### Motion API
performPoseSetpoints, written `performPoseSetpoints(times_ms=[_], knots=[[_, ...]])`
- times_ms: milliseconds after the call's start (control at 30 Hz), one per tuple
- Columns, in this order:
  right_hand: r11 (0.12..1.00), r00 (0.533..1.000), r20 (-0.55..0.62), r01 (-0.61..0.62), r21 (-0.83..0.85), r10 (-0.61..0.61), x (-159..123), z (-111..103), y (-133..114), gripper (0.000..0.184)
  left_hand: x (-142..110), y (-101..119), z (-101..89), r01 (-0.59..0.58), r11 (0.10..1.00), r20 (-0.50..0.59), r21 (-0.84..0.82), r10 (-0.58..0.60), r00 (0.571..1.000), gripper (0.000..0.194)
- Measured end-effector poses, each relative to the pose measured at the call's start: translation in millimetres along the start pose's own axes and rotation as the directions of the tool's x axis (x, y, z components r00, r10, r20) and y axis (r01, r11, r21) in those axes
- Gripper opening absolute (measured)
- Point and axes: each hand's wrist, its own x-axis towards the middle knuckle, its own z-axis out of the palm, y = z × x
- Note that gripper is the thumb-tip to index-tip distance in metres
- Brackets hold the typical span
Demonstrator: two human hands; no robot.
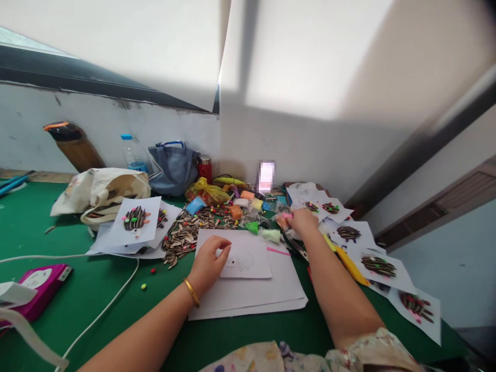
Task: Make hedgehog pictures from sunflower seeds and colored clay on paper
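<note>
Head view: paper (248, 247) lies under half-spread left hand (211, 259); grip unclear in right hand (304, 222).

Over here the green table (23, 222) bears a heap of striped seeds (184, 235); behind the heap stands a blue bag (172, 168), left of it a cream bag (98, 187), nearer and rightward lie white sheets (263, 294).

The tabletop (34, 214) is looking smooth and matt; the drawing sheet (253, 258) is showing matt white paper; along the tabletop's back edge, a cloth tote bag (173, 170) is flanking a glossy plastic bottle (133, 154); by the right edge, rough sunflower-seed collages (378, 266) are crusting paper.
</note>
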Motion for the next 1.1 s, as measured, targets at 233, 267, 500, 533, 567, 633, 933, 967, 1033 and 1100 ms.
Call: performPoseSetpoints(times_ms=[233, 267, 500, 533, 567, 633, 933, 967, 1033, 1100], knots=[[0.999, 0.989, -0.147, -0.012, 0.031, 0.016, -9, -13, -6, 0.032, 0, 2, -1.3, -0.005, 1.0, -0.017, -0.021, 0.004, 1.0, 0.012], [0.996, 0.962, -0.274, 0.01, 0.089, 0.014, -17, -17, -10, 0.032, 0, 2, -1.3, -0.005, 1.0, -0.017, -0.029, 0.005, 1.0, 0.012], [0.63, 0.757, -0.479, 0.644, 0.434, -0.444, -109, -20, -71, 0.028, -5, 13, 0.4, 0.125, 0.96, 0.029, -0.251, -0.122, 0.992, 0.023], [0.596, 0.737, -0.49, 0.67, 0.442, -0.465, -121, -16, -80, 0.03, -5, 15, 0.8, 0.165, 0.931, 0.057, -0.325, -0.155, 0.986, 0.026], [0.568, 0.715, -0.506, 0.695, 0.44, -0.483, -130, -13, -87, 0.031, -6, 17, 1.2, 0.207, 0.895, 0.091, -0.396, -0.186, 0.978, 0.029], [0.517, 0.676, -0.515, 0.736, 0.437, -0.527, -142, -6, -96, 0.036, -6, 21, 1.8, 0.26, 0.834, 0.142, -0.486, -0.218, 0.965, 0.03], [0.47, 0.673, -0.501, 0.739, 0.483, -0.543, -144, 7, -96, 0.03, -4, 28, 1.1, 0.336, 0.774, 0.172, -0.537, -0.29, 0.942, 0.019], [0.458, 0.674, -0.5, 0.737, 0.497, -0.543, -144, 7, -96, 0.027, -4, 29, 0.9, 0.35, 0.757, 0.186, -0.552, -0.298, 0.936, 0.02], [0.436, 0.678, -0.498, 0.732, 0.523, -0.54, -145, 7, -95, 0.024, -5, 32, 0.9, 0.372, 0.727, 0.207, -0.577, -0.31, 0.928, 0.02], [0.417, 0.682, -0.505, 0.727, 0.545, -0.529, -146, 8, -95, 0.023, -5, 34, 1.7, 0.368, 0.706, 0.193, -0.605, -0.319, 0.928, 0.019]])
